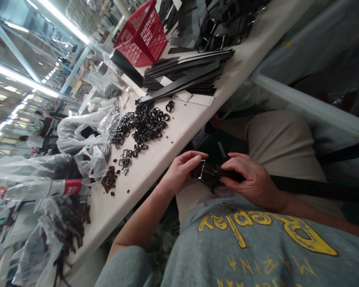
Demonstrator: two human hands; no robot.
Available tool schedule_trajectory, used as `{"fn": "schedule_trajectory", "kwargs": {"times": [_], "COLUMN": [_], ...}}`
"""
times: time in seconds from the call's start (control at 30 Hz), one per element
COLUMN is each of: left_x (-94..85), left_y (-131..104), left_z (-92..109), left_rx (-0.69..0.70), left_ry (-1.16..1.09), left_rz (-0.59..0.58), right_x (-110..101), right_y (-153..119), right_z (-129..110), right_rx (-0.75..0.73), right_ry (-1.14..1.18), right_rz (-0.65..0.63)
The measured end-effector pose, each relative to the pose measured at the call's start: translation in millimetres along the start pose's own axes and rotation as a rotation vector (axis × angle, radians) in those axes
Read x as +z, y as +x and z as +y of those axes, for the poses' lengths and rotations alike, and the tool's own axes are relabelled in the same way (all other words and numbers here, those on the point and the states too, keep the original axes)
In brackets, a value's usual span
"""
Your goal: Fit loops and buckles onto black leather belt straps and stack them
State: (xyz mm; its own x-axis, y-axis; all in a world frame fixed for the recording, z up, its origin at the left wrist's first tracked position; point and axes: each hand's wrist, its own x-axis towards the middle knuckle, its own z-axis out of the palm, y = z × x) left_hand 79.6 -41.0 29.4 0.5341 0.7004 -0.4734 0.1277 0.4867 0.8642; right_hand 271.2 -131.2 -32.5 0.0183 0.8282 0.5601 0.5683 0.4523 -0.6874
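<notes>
A black belt (pixel 211 172) with a metal buckle is held over my lap. My left hand (pixel 182 169) pinches its buckle end between thumb and fingers. Just behind the buckle, my right hand (pixel 251 179) is closed around the strap, whose long part (pixel 311 188) runs off to the right beneath my forearm. On the white table (pixel 179 127) lie a heap of black loops (pixel 149 123), some metal buckles (pixel 125 162) and a small pile of brown pieces (pixel 110 177).
Black straps (pixel 185 75) are stacked farther along the table beside a red basket (pixel 143 38). Plastic bags (pixel 77 131), a clear bottle (pixel 50 188) and brown strips (pixel 74 219) lie to the left. The table edge runs diagonally past my left arm.
</notes>
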Motion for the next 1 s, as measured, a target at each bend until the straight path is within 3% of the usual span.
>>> {"fn": "schedule_trajectory", "kwargs": {"times": [0.23, 0.5, 0.77, 1.0], "left_x": [17.6, 16.8, 44.5, 43.5], "left_y": [-4.7, -12.4, -14.0, -11.9], "left_z": [-19.7, -27.9, -41.7, -52.7], "left_rx": [0.04, 0.052, 0.146, 0.155], "left_ry": [-0.202, -0.143, -0.432, -0.449], "left_rz": [0.058, 0.059, 0.303, 0.343], "right_x": [-0.2, 3.1, 5.0, -0.1], "right_y": [2.6, -0.3, -0.1, -0.7], "right_z": [-0.2, 0.8, 2.1, -6.6], "right_rx": [-0.001, -0.031, 0.005, 0.126], "right_ry": [-0.035, -0.057, -0.062, -0.044], "right_rz": [0.048, -0.016, 0.01, -0.068]}}
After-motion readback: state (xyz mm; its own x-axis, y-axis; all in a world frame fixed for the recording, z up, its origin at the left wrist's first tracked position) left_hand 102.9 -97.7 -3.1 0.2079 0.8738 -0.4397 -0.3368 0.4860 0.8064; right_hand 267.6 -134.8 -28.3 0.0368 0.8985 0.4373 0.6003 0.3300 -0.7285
